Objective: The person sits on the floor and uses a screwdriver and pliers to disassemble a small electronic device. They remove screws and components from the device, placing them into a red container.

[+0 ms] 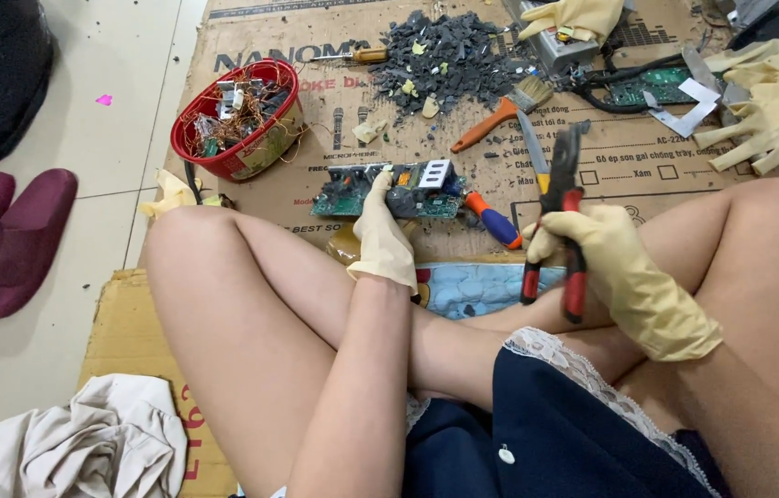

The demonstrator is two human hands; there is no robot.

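Gripping the stiff, light circuit board [396,190] by its edge, the left hand [382,231] steadies it; the right hand [609,254] clenches the red-handled pliers [563,217].

Posture: the person sits cross-legged on the floor, bare knees raised left and right.
Left arm: reaches forward between the knees, forearm bare.
Left hand [382,231]: in a pale rubber glove, fingers bent down and closed in a grasp, wrist cuff loose.
Right hand [606,254]: gloved alike, resting by the right knee, fist closed, thumb side up.
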